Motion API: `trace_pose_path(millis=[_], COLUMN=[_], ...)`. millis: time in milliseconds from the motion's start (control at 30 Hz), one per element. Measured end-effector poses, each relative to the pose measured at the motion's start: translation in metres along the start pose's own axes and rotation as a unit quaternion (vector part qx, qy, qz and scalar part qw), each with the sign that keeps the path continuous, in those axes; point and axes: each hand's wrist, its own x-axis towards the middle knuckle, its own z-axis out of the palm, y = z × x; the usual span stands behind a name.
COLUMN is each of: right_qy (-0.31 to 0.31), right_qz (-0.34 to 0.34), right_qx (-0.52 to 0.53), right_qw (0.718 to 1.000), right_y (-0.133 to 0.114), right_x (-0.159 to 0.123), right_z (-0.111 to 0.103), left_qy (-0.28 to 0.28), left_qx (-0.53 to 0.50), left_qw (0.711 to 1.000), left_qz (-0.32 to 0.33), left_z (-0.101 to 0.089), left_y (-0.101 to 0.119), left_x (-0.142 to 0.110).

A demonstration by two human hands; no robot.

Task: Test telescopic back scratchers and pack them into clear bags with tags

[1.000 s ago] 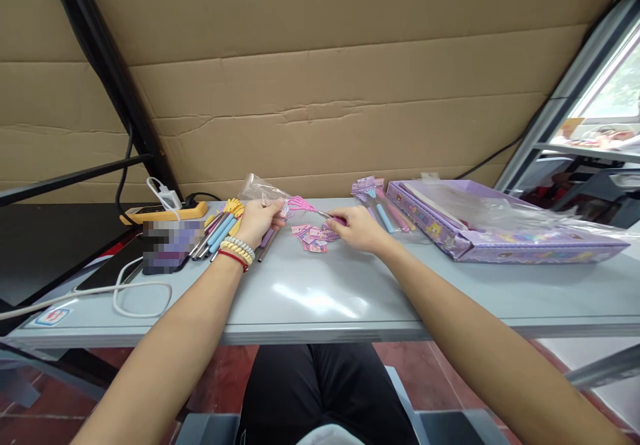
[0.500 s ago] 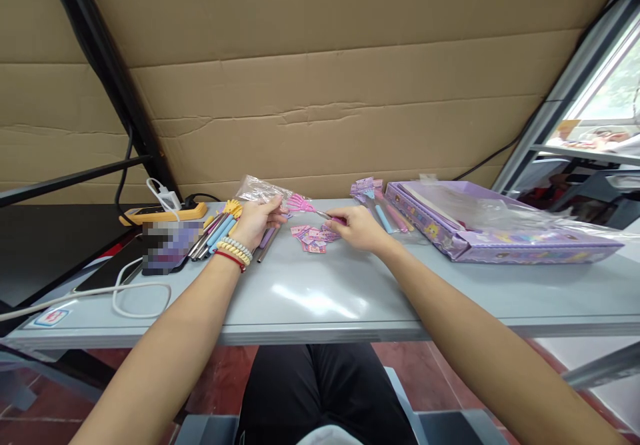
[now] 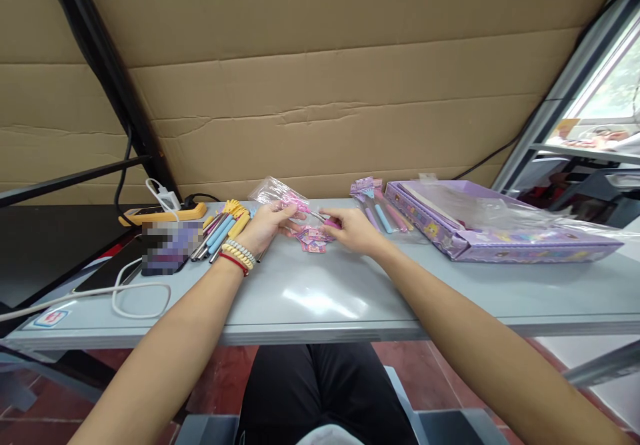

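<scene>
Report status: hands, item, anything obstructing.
Right hand grips pink tool by handle. Left hand at its head, by clear bag. Cards nearby, seemingly not blocking.

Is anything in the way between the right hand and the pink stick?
No, nothing visible: the right hand is holding the pink stick. The left hand is at its other end, by the clear bag.

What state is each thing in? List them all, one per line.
Pink back scratcher: handle held in right grip, head end at left grip
Clear bag: crumpled
Cards: loose, overlapping
Unbagged scratchers: heaped
Bagged scratchers: lying down
Purple box: lying flat, clear plastic across it
Power strip: white charger plugged in
Phone: lying flat, screen blurred
White cable: loosely looped
</scene>
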Motion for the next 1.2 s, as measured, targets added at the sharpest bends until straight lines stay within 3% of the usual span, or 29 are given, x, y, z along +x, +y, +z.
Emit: trace_pose_path(millis=[200,400,600,800,1033,1200], right_qy=[0.008,-0.095,-0.046,0.003,0.005,0.001], right_qz=[0.063,0.121,0.139,0.129,0.102,0.101], right_qx=[0.093,0.127,0.128,0.089,0.072,0.074], right_qw=[0.994,0.98,0.981,0.988,0.992,0.992], right_y=[0.002,0.003,0.011,-0.001,-0.012,-0.014], right_x=[0.0,0.0,0.003,0.001,-0.004,-0.003], right_z=[0.001,-0.013,-0.014,-0.005,-0.002,0.001], left_qy=[0.003,0.062,0.082,0.023,-0.073,-0.063], left_qx=[-0.003,-0.043,-0.051,0.005,0.126,0.112], left_qw=[1.0,0.994,0.994,0.999,0.989,0.992], left_qz=[0.028,0.075,0.049,0.021,-0.016,-0.012], left_z=[0.002,-0.003,-0.006,-0.004,0.003,0.008], left_y=[-0.001,0.004,0.007,-0.002,-0.007,-0.005], left_x=[0.0,0.003,0.002,0.002,-0.001,-0.002])
